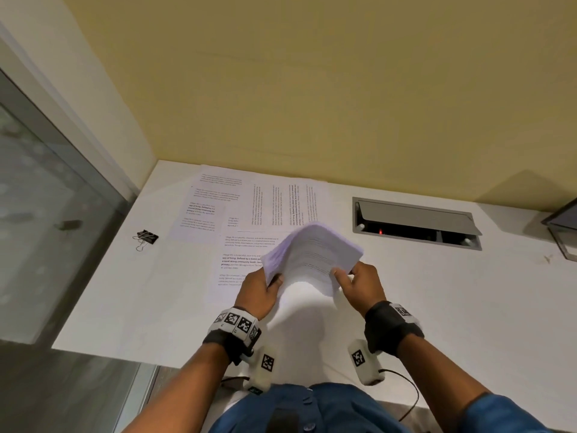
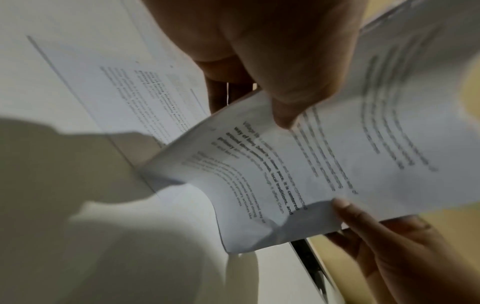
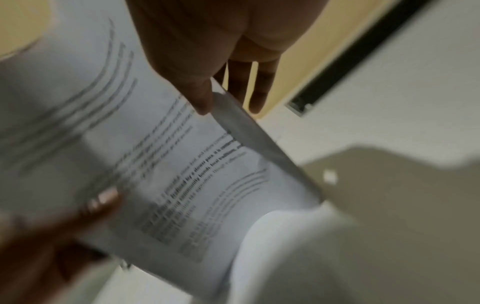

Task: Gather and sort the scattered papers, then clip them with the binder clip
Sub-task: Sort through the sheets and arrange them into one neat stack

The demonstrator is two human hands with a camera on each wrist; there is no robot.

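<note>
With your left hand point(image 1: 260, 292) and right hand point(image 1: 362, 284) pinching opposite edges of a bowed printed sheet point(image 1: 312, 256) at frame centre, above loose papers point(image 1: 237, 210) on the counter point(image 1: 437, 307), it may crease, while the binder clip point(image 1: 146, 238) lies at left.

I saw even, soft indoor light in the head view, with a broad shadow on the table point(image 1: 437, 307) just below the held paper point(image 1: 312, 254). Lines bowed toward that view's edges. Both wrist views were dimmer and smeared with motion blur, the print hardly legible.
</note>
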